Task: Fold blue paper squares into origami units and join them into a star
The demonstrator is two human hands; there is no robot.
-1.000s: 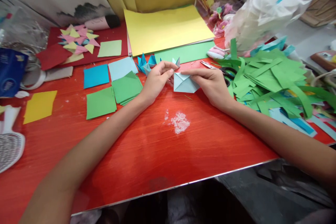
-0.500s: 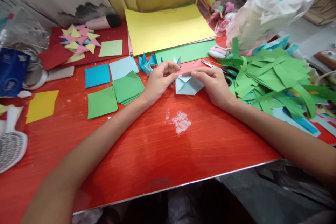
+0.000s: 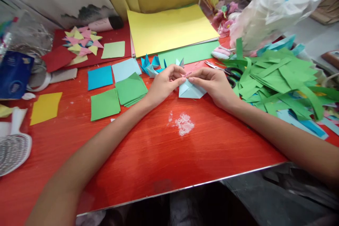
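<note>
A light blue folded paper (image 3: pixel 192 90) lies on the red table between my hands, with crease lines and flaps showing. My left hand (image 3: pixel 169 79) pinches its upper left part between thumb and curled fingers. From the other side, my right hand (image 3: pixel 212 84) grips the upper right edge, thumb and fingertips pressed together. The two sets of fingertips nearly meet at the top of the paper, and they hide its upper flaps. Behind my left hand stand several folded blue paper pieces (image 3: pixel 150 66), partly covered by it.
Green paper squares (image 3: pixel 131 90), a blue square (image 3: pixel 100 77) and a yellow square (image 3: pixel 46 108) lie to the left. Scissors (image 3: pixel 230 72) and a heap of green paper strips (image 3: pixel 283 77) are at the right. Yellow sheets (image 3: pixel 172 30) lie behind. The table's front edge (image 3: pixel 185 188) is near me.
My right fingers have bent and drawn in toward the left fingertips, where they had lain straighter along the paper's top. The paper's upper flap has shifted. The whole view has moved slightly.
</note>
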